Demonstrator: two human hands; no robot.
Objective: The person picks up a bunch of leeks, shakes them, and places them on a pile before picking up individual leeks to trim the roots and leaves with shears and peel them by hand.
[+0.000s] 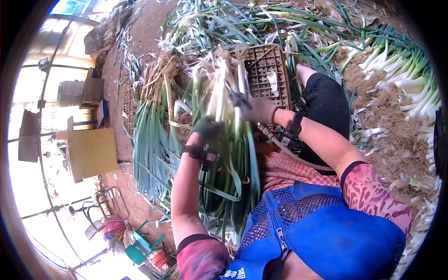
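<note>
My left hand (208,130), in a dark green glove, is closed around a leek stalk (218,95) with its white end pointing away from me. Motion blurs the glove's fingers somewhat. My right hand (261,111), in a pale glove, grips an air blow gun (239,99) whose nozzle points at the white stalks. From its base a hose (298,158) with a metal fitting runs back under my right forearm. Long green leaves (233,186) hang below my hands toward my lap. Just left lies a bundle of untrimmed leeks (151,130) with brown roots.
A brown plastic crate (266,70) lies beyond my right hand. Loose leaves (210,23) cover the ground ahead. On the right are root scraps (387,126) and a row of white-stemmed leeks (410,79). A green chair (140,247) and yellow board (93,151) are at left.
</note>
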